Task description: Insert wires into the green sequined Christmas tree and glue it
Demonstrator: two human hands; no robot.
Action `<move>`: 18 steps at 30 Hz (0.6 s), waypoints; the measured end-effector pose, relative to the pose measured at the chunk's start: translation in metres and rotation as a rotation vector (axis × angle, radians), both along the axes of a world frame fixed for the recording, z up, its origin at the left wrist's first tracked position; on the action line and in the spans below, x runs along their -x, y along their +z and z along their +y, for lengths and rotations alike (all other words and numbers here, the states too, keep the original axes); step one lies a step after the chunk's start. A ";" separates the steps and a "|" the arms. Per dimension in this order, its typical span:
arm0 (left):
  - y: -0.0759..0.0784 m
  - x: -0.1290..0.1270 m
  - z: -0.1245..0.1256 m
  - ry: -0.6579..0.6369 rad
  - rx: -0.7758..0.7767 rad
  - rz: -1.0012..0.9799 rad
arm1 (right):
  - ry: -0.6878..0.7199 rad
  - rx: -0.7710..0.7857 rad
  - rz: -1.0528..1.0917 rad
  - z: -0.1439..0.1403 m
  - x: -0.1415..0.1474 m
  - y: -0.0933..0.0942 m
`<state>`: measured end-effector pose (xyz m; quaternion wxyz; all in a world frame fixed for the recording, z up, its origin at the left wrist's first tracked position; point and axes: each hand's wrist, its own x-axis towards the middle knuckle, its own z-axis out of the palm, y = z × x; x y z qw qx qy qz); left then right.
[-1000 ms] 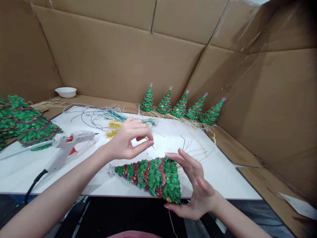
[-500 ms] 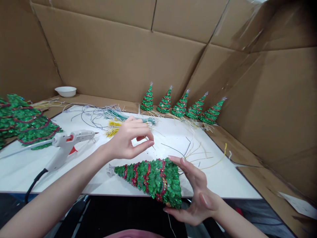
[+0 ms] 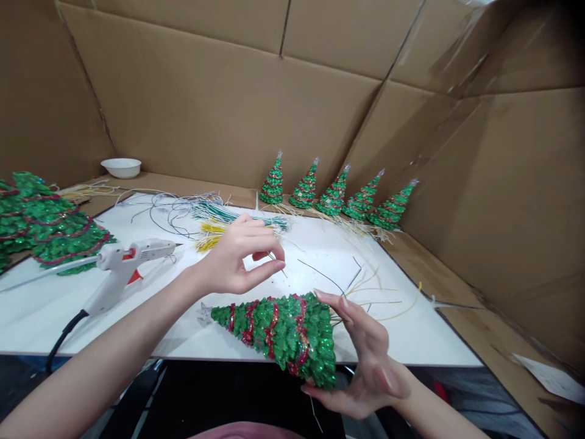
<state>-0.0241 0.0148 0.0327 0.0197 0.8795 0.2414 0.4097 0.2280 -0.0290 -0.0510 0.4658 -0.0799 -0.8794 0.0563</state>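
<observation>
A green glittery Christmas tree ornament with red garlands lies on its side at the table's front edge, its silver star pointing left. My right hand grips it at the wide base, fingers on the far side and thumb on the near side. Thin wires trail to the right from behind that hand. Above the tree, my left hand pinches a short thin wire between thumb and forefinger. Most of that wire is hidden by the fingers.
A white glue gun rests at left beside larger trees. Bundles of green wires and yellow wires lie mid-table. Several small trees line the back by a cardboard wall. A white bowl stands back left.
My right hand has shifted slightly right and down around the tree's base. The trailing wires have moved a little to the right. My left hand is almost unmoved.
</observation>
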 end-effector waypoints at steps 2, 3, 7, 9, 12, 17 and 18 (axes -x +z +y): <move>0.000 0.000 0.000 -0.004 0.005 -0.002 | 0.000 0.015 0.001 0.000 -0.002 -0.003; 0.000 0.001 0.000 -0.005 0.006 -0.003 | 0.000 0.021 0.004 0.000 -0.003 -0.005; 0.000 0.001 0.000 -0.011 0.004 -0.005 | -0.041 0.072 0.040 -0.004 -0.005 -0.010; 0.000 0.001 0.000 -0.014 0.005 -0.009 | -0.080 0.110 0.054 -0.007 -0.005 -0.012; -0.001 0.001 0.000 -0.014 0.010 -0.011 | -0.101 0.093 0.081 -0.011 -0.004 -0.014; -0.001 0.001 0.000 -0.017 0.013 -0.015 | -0.105 0.042 0.097 -0.013 -0.004 -0.014; -0.001 0.001 0.000 -0.018 0.012 -0.014 | -0.107 0.032 0.085 -0.013 -0.004 -0.014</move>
